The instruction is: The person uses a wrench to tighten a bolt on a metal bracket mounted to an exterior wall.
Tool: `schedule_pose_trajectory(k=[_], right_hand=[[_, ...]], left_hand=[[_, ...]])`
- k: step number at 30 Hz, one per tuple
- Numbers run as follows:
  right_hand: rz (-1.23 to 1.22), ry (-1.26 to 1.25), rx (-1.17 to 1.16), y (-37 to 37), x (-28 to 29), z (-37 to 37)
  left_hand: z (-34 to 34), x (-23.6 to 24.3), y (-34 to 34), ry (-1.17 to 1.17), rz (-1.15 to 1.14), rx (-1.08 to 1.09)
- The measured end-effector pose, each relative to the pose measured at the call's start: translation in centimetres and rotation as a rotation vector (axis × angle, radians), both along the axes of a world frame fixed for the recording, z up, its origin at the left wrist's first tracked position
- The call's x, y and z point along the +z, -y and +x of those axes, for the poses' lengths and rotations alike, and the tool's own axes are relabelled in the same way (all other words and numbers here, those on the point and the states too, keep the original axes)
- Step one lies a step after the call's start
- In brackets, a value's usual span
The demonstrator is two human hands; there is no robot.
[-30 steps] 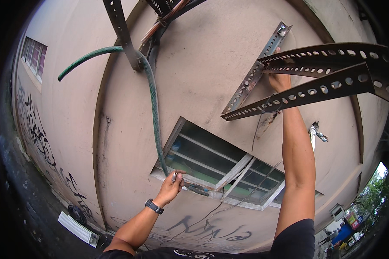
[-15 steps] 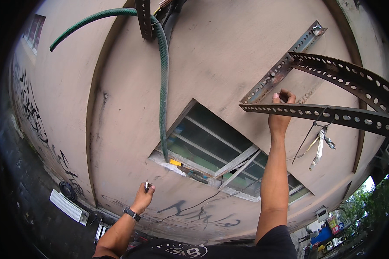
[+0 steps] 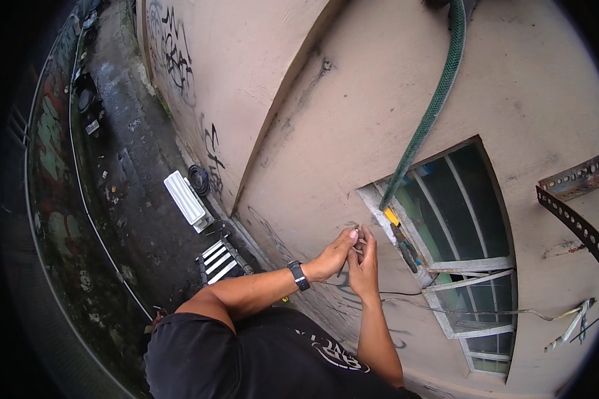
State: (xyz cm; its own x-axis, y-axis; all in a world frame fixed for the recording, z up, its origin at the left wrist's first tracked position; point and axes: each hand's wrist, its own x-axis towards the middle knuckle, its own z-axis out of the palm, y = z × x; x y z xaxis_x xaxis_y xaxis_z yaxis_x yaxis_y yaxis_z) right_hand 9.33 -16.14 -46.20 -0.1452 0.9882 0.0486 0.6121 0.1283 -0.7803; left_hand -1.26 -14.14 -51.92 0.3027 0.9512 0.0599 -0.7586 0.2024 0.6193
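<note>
My left hand (image 3: pixel 336 256) and my right hand (image 3: pixel 365 263) meet below the green hose (image 3: pixel 422 126), both closed around a small metal piece (image 3: pixel 357 231), partly hidden by the fingers. Just beyond them, a yellow object (image 3: pixel 391 217) and some tools lie on the sill of a louvred window (image 3: pixel 459 206). The hose hangs down to that sill. To the right, perforated steel angle brackets (image 3: pixel 576 226) project at the wall, and wires with pale wrapped ends (image 3: pixel 576 319) hang beneath them.
Far below at left, a wet alley (image 3: pixel 130 199) holds a white slatted unit (image 3: pixel 186 199), a coiled black hose (image 3: pixel 198 178) and a motorbike (image 3: pixel 88 103). A ladder (image 3: pixel 221 263) rises beneath me. A painted boundary wall (image 3: pixel 53 179) borders the alley; graffiti covers the building wall.
My right hand has left the steel bracket and come down to join my left hand at the small metal piece. The view has swung left and downward toward the alley.
</note>
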Motion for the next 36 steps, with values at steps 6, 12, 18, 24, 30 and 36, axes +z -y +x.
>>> schedule_pose_trajectory(k=[6,12,18,24,30,36], right_hand=[[-0.214,-0.298,0.032,-1.7,-3.2,3.1],[-0.305,-0.159,0.207,-1.6,5.0,4.4],[-0.234,-0.371,0.109,-1.9,6.2,3.4],[0.155,-0.21,-0.19,0.7,13.1,6.8],[0.382,-0.068,-0.27,7.7,28.7,15.9],[0.973,0.669,-0.438,9.6,48.8,19.1]], left_hand=[[-0.7,1.1,-1.2,-0.249,0.094,-0.061],[-0.7,4.4,-0.9,-0.055,0.006,0.086],[1.9,7.3,-1.9,0.033,0.135,0.08],[-0.4,17.2,-5.1,-0.828,0.954,0.283],[-4.1,29.9,-8.9,-0.629,1.178,0.489],[-3.1,36.0,-11.7,-0.351,1.304,0.757]])
